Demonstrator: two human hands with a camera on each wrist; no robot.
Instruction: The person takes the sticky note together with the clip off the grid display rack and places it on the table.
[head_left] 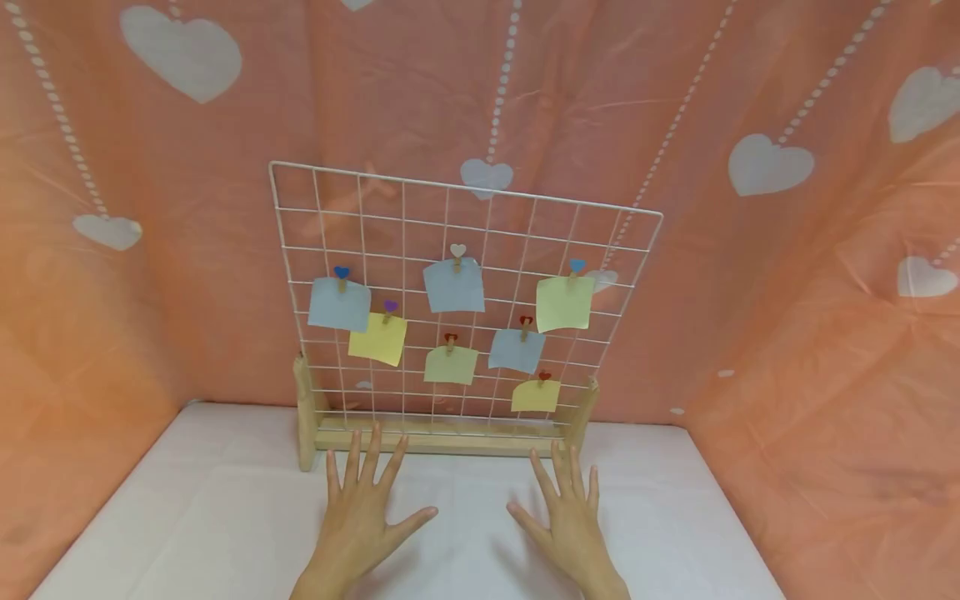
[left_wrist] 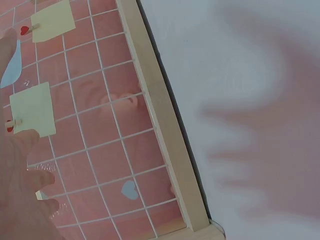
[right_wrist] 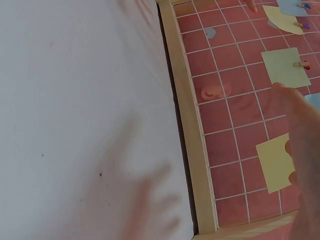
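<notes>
Both hands are held with fingers spread over the white table, holding nothing. My left hand (head_left: pixel 363 517) is before the left part of a white wire grid (head_left: pixel 465 189) on a wooden stand (head_left: pixel 427 444); my right hand (head_left: pixel 572 525) is before its right part. Heart-topped clothespins pin paper notes to the grid: a blue note (head_left: pixel 339 308) and yellow note (head_left: pixel 377 343) at left, a blue note (head_left: pixel 455 292) above a green note (head_left: pixel 450 367) mid-grid, and a green note (head_left: pixel 564 308), blue note (head_left: pixel 516 352) and yellow note (head_left: pixel 536 398) at right.
A pink-orange curtain (head_left: pixel 765 333) with white hearts hangs behind the grid and along both sides. The white tabletop (head_left: pixel 225 508) carries soft shadows of the hands. The stand's wooden upright (head_left: pixel 305 417) rises at the grid's left end, another upright (head_left: pixel 581 412) at the right.
</notes>
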